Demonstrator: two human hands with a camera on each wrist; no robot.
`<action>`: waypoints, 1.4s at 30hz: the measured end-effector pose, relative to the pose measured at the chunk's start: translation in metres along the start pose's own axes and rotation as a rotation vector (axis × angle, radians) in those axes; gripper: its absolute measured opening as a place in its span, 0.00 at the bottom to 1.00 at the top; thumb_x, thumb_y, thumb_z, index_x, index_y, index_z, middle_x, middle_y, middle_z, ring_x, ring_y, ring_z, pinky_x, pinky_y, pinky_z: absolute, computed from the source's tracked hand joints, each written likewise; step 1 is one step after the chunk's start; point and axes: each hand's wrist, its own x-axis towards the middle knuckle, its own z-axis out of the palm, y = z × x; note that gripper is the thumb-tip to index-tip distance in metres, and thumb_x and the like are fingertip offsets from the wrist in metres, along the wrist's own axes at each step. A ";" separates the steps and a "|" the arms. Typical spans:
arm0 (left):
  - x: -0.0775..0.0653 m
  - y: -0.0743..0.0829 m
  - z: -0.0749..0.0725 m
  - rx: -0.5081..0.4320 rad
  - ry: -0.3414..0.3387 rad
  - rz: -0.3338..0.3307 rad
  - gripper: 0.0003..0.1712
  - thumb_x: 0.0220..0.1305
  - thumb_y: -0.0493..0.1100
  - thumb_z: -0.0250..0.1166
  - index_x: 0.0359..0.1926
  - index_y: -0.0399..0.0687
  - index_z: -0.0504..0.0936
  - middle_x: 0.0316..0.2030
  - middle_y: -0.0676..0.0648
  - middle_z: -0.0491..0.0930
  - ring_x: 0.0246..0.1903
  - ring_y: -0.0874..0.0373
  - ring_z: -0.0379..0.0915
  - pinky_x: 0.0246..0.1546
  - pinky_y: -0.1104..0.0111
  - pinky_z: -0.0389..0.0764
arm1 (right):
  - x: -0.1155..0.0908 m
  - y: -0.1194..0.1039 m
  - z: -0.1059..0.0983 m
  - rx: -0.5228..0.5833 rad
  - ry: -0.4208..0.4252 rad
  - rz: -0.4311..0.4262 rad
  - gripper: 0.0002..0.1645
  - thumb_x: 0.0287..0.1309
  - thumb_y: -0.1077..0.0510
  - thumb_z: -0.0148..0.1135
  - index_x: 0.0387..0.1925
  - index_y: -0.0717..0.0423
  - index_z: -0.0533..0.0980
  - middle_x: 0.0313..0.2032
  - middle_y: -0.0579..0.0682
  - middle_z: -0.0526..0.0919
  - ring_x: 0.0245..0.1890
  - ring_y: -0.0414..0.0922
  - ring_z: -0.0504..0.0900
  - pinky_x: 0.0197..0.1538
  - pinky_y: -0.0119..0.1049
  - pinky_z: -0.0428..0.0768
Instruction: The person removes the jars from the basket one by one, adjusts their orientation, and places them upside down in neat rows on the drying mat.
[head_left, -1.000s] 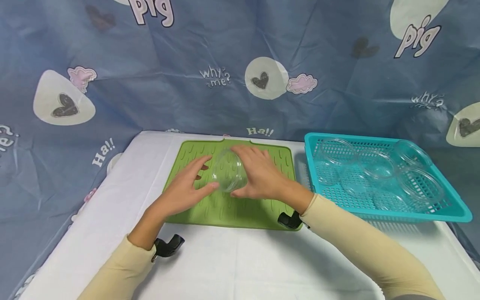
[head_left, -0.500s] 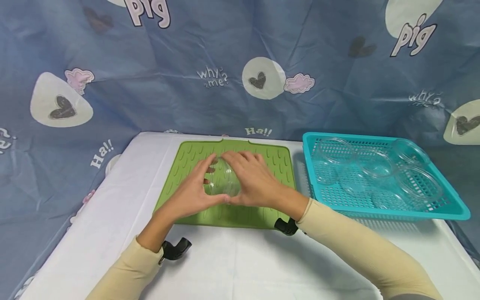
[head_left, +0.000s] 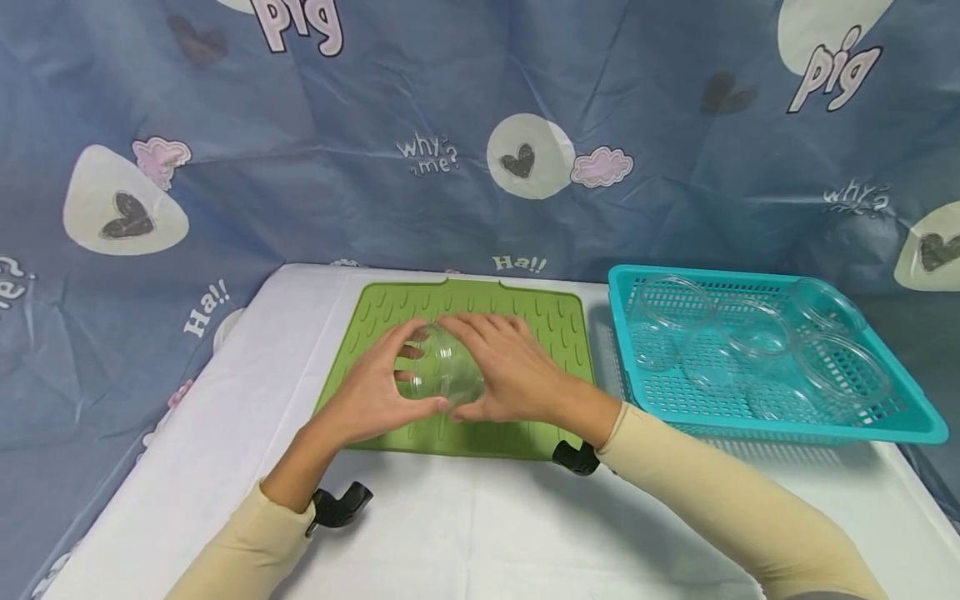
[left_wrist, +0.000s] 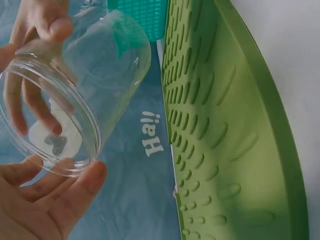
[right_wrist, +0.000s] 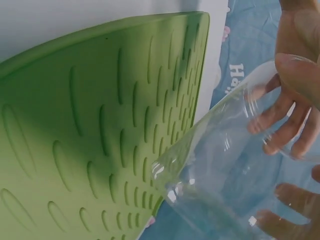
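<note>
A clear jar [head_left: 461, 379] lies tilted on its side between my two hands, over the green mat [head_left: 517, 433]. My left hand [head_left: 367, 400] curls its fingers and thumb round the ringed mouth end, which faces left. On the other end, my right hand [head_left: 517, 367] grips the jar's body from above and the right. Seen from the left wrist, the jar [left_wrist: 112, 75] shows its round rim and see-through wall, with nothing visible inside. In the right wrist view, left-hand fingers show through the jar [right_wrist: 215, 145] near its rim.
A turquoise basket [head_left: 626, 350] with several clear round jars [head_left: 757, 329] stands on the right of the white-covered table [head_left: 420, 533]. The ridged mat lies left of it. Behind the table hangs a blue printed cloth [head_left: 337, 192].
My left hand has moved right and closed round the jar's mouth end. The jar, still in my right hand, has come a little nearer to me and turned slightly.
</note>
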 end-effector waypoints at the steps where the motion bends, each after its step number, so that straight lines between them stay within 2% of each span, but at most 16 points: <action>1: -0.001 -0.001 -0.001 -0.003 0.002 0.001 0.55 0.50 0.51 0.78 0.74 0.53 0.57 0.65 0.43 0.69 0.61 0.44 0.73 0.53 0.55 0.84 | -0.001 0.000 0.000 0.011 -0.012 0.010 0.68 0.36 0.29 0.77 0.75 0.50 0.56 0.69 0.53 0.69 0.67 0.54 0.70 0.63 0.57 0.73; 7: -0.010 -0.008 -0.010 -0.039 0.014 0.003 0.54 0.47 0.47 0.79 0.73 0.54 0.60 0.63 0.42 0.70 0.60 0.44 0.74 0.53 0.56 0.85 | -0.011 0.005 0.000 0.059 -0.061 0.074 0.69 0.35 0.31 0.79 0.75 0.49 0.56 0.72 0.52 0.67 0.69 0.54 0.69 0.65 0.63 0.71; 12: -0.015 -0.012 -0.012 -0.060 -0.010 0.015 0.55 0.46 0.44 0.79 0.73 0.52 0.60 0.64 0.40 0.70 0.60 0.42 0.74 0.53 0.57 0.85 | -0.019 0.007 0.000 0.080 -0.093 0.073 0.68 0.36 0.32 0.79 0.76 0.47 0.55 0.71 0.52 0.67 0.68 0.56 0.70 0.64 0.66 0.72; 16: -0.016 -0.015 -0.010 -0.089 -0.028 0.029 0.53 0.47 0.43 0.79 0.72 0.48 0.61 0.64 0.38 0.70 0.59 0.39 0.75 0.51 0.57 0.86 | -0.025 0.007 0.000 0.094 -0.106 0.063 0.67 0.37 0.33 0.79 0.75 0.48 0.56 0.70 0.53 0.68 0.68 0.56 0.70 0.67 0.62 0.72; 20: -0.019 -0.018 -0.011 -0.133 -0.050 0.009 0.52 0.49 0.43 0.78 0.73 0.50 0.60 0.65 0.38 0.68 0.61 0.38 0.74 0.52 0.55 0.86 | -0.028 0.007 -0.002 0.127 -0.113 0.049 0.67 0.37 0.34 0.79 0.75 0.51 0.56 0.71 0.55 0.67 0.70 0.55 0.68 0.71 0.57 0.70; 24: -0.022 -0.019 -0.016 -0.177 -0.068 -0.019 0.53 0.52 0.43 0.76 0.75 0.54 0.57 0.67 0.38 0.65 0.63 0.37 0.71 0.54 0.53 0.84 | -0.029 0.008 -0.006 0.224 -0.099 0.064 0.69 0.37 0.38 0.81 0.76 0.52 0.54 0.73 0.56 0.63 0.72 0.56 0.66 0.72 0.56 0.69; 27: -0.021 -0.022 -0.021 -0.252 -0.085 -0.019 0.52 0.55 0.41 0.73 0.76 0.50 0.54 0.69 0.36 0.63 0.63 0.36 0.68 0.54 0.58 0.85 | -0.028 0.011 -0.008 0.316 -0.079 0.081 0.70 0.37 0.41 0.82 0.76 0.53 0.52 0.74 0.57 0.58 0.73 0.56 0.63 0.71 0.56 0.70; 29: -0.021 -0.026 -0.024 -0.312 -0.097 -0.013 0.51 0.58 0.39 0.70 0.77 0.46 0.52 0.69 0.34 0.63 0.63 0.38 0.69 0.52 0.64 0.85 | -0.028 0.013 -0.008 0.370 -0.073 0.082 0.71 0.37 0.43 0.83 0.77 0.53 0.50 0.76 0.58 0.55 0.75 0.56 0.60 0.72 0.56 0.69; 31: -0.021 -0.029 -0.026 -0.380 -0.115 -0.008 0.48 0.61 0.37 0.67 0.77 0.43 0.52 0.69 0.33 0.63 0.63 0.44 0.71 0.50 0.67 0.85 | -0.027 0.014 -0.008 0.416 -0.072 0.081 0.72 0.37 0.44 0.83 0.77 0.52 0.48 0.76 0.57 0.54 0.76 0.55 0.58 0.73 0.56 0.68; 35: -0.022 -0.032 -0.029 -0.465 -0.141 0.007 0.42 0.66 0.35 0.61 0.76 0.42 0.53 0.68 0.31 0.63 0.59 0.61 0.75 0.46 0.67 0.85 | -0.026 0.015 -0.007 0.478 -0.053 0.052 0.73 0.37 0.47 0.84 0.77 0.53 0.46 0.75 0.58 0.55 0.76 0.54 0.59 0.73 0.54 0.67; 37: -0.022 -0.032 -0.031 -0.480 -0.148 0.015 0.41 0.67 0.35 0.59 0.76 0.43 0.53 0.68 0.31 0.63 0.58 0.67 0.76 0.46 0.67 0.85 | -0.025 0.015 -0.006 0.486 -0.039 0.034 0.73 0.37 0.48 0.84 0.76 0.54 0.46 0.75 0.58 0.55 0.75 0.55 0.61 0.73 0.54 0.68; 42: -0.024 -0.032 -0.032 -0.486 -0.158 0.016 0.41 0.68 0.36 0.59 0.77 0.44 0.52 0.68 0.31 0.62 0.58 0.67 0.76 0.49 0.64 0.85 | -0.025 0.014 -0.005 0.485 -0.022 0.009 0.75 0.35 0.48 0.84 0.77 0.55 0.44 0.75 0.59 0.55 0.73 0.55 0.63 0.72 0.53 0.69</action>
